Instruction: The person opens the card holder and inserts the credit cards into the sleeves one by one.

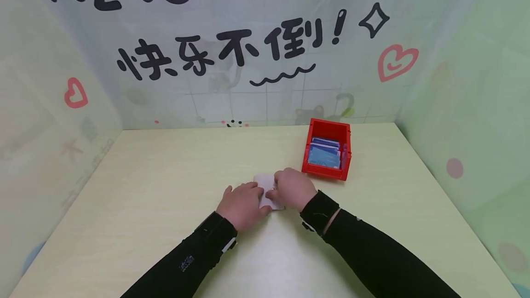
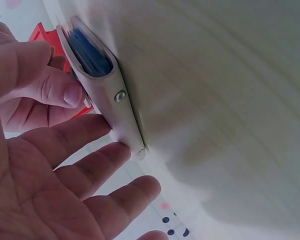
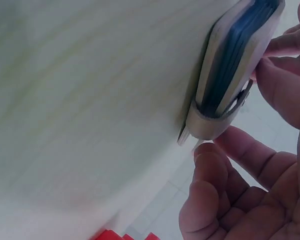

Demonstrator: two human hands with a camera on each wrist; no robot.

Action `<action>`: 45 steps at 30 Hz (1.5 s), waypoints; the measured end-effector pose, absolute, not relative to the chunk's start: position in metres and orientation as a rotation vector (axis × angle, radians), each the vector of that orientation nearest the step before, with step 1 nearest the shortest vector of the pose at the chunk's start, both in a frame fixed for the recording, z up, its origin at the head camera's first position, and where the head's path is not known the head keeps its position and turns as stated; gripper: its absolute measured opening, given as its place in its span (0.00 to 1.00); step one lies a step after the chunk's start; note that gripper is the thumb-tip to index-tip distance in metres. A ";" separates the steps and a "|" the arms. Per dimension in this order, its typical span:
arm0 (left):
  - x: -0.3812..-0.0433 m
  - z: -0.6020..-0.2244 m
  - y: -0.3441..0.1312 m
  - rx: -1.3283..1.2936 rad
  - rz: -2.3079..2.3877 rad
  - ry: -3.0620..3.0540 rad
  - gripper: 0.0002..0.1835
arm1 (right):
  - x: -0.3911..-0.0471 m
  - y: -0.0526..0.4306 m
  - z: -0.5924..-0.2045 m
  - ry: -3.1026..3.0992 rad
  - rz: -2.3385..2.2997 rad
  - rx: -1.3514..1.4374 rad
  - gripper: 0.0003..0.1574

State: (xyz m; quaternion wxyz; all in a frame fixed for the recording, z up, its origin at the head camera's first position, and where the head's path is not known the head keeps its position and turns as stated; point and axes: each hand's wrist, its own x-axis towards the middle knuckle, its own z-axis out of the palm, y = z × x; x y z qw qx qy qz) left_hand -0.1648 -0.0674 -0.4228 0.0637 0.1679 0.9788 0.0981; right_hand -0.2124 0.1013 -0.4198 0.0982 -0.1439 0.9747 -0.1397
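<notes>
A pale pink card holder (image 1: 265, 183) lies on the table between my two hands. Blue card sleeves show at its end, and a metal snap (image 2: 120, 95) sits on its side in the left wrist view. My left hand (image 1: 242, 206) rests extended fingertips against the holder's left side. From the right, my right hand (image 1: 295, 190) has bent fingers and pinches the holder by its edge near the strap (image 3: 242, 97). The right fingers partly hide the holder in the head view.
Behind and right of my hands, a red bin (image 1: 327, 171) holds several blue cards or packets (image 1: 325, 154). Printed cloth walls (image 1: 265, 59) enclose the pale wooden table (image 1: 178, 164) at the back and both sides.
</notes>
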 end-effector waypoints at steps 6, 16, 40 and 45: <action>-0.164 -0.421 -0.066 0.511 0.292 2.968 0.27 | -0.213 0.097 -0.417 2.887 -0.363 -0.399 0.23; -0.164 -0.420 -0.065 0.511 0.297 2.983 0.25 | -0.213 0.093 -0.417 2.866 -0.307 -0.423 0.20; -0.169 -0.418 -0.063 0.507 0.289 2.974 0.23 | -0.213 0.106 -0.418 2.820 -0.555 -0.379 0.12; -0.173 -0.415 -0.058 0.494 0.270 2.963 0.24 | -0.213 0.116 -0.419 2.788 -0.664 -0.268 0.13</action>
